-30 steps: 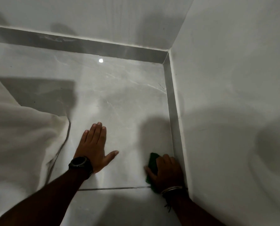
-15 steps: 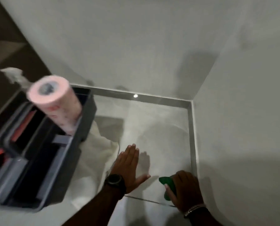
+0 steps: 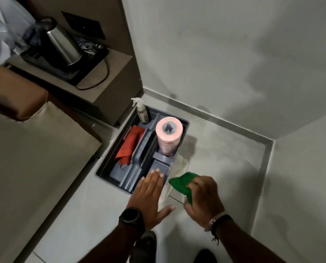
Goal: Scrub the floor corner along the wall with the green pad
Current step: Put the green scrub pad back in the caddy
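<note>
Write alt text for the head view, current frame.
Seen from above, a person's right hand grips a green pad above a grey tiled floor near a wall corner, while the left hand is spread flat beside it. A grey caddy holds a pink roll, spray bottle and red cloth.

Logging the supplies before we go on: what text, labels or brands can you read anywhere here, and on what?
Spray bottle: vertical label lettering, too blurred to read.
Pink roll: red print on the wrap, unreadable.
Watch: face dark, no digits showing.
Nothing else carries text.
</note>
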